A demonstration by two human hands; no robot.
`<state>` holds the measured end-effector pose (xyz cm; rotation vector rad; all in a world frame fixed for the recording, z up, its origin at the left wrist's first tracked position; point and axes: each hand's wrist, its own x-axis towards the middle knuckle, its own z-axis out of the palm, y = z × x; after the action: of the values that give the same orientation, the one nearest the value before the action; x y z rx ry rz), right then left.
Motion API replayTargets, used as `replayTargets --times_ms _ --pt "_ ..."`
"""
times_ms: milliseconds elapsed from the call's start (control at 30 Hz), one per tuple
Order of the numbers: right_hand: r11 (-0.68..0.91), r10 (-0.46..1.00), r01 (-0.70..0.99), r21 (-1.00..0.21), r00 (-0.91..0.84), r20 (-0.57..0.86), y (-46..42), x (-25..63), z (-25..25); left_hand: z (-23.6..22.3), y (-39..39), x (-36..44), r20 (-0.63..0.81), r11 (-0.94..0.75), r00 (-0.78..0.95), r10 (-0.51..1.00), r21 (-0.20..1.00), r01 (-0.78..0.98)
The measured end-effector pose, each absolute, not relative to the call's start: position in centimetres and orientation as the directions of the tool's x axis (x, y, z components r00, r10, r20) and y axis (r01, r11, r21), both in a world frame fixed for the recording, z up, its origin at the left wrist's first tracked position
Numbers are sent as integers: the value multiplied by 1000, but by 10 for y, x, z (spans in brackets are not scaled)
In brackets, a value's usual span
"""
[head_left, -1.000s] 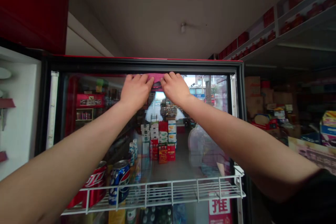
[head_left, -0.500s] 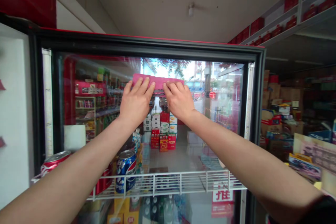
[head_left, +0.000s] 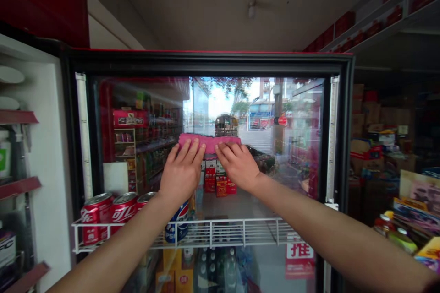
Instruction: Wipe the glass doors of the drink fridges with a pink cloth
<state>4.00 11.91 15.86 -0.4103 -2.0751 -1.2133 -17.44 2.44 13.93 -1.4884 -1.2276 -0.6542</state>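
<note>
Pressed against the inside of the glass door (head_left: 295,165) is a pink cloth (head_left: 210,145), stretched wide with a wavy dark edge. My left hand (head_left: 182,165) holds its left part, fingers pointing up over the cloth. The right part is under the fingers of my right hand (head_left: 237,165), which are bent and close together. My palms and thumbs are partly hidden from view. Below my hands a white wire rack (head_left: 261,233) carries red cola cans (head_left: 96,215) and a blue Pepsi can (head_left: 177,226), partly covered by my left forearm.
A black door frame (head_left: 213,62) surrounds the glass. White fridge shelving with goods (head_left: 20,165) stands at left. A red and white sign (head_left: 299,256) sits low on the glass. Boxes and bottles (head_left: 405,233) are at right. Street and shop reflections show in the glass.
Both hands have moved down the glass with the pink cloth, from the top edge to about mid-pane. More of the cloth shows, and the view has shifted.
</note>
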Motion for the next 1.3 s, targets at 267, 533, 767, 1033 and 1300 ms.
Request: replayTargets --times_ms 267,533,767,1033,1300 --pt "511 -56 552 659 -744 666 107 45 138 117 9 -166 864 123 356 356 -421 898" --pt "457 -101 545 703 -754 649 103 51 115 91 5 -155 873 122 314 374 -382 916" --pt "380 -100 546 746 -778 620 97 45 160 119 4 -168 861 86 290 418 -355 931" --pt "327 -58 609 722 -750 659 91 18 269 234 8 -180 873 188 282 397 -378 907" --pt "371 -49 778 506 -528 848 83 -29 346 320 10 -198 893 203 302 333 -380 902"
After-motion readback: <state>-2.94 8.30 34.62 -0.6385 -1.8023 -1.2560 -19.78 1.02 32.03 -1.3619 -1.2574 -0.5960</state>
